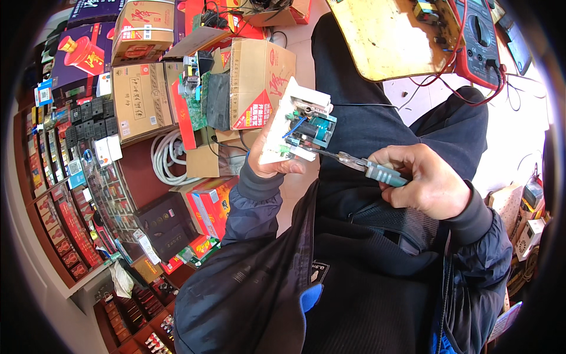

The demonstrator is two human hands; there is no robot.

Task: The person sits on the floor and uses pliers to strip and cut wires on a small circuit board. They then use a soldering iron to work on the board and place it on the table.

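Pliers [361,164] of bare metal, with smooth grey-teal handles, lie clenched in the right grip [425,182], their narrow nose pointing toward the left grip. The left grip [266,158] grasps a white plastic housing [277,140] by its near edge, thumb foremost. The housing is flat-backed with raised walls, and carries small electronic parts, a teal block [322,131] and a thin blue wire [297,126]. The pliers' tips are at its lower corner; whether they touch it is hard to tell.

Just beyond the left grip stands a brown cardboard carton [259,76] with red characters and a red-and-white printed panel. Farther left of that grip lies a smooth white coiled cable [167,158]. Well beyond the right grip are a pale yellow board [383,41] with rounded corners and a red-cased multimeter [480,44] with a round black dial and pale markings.
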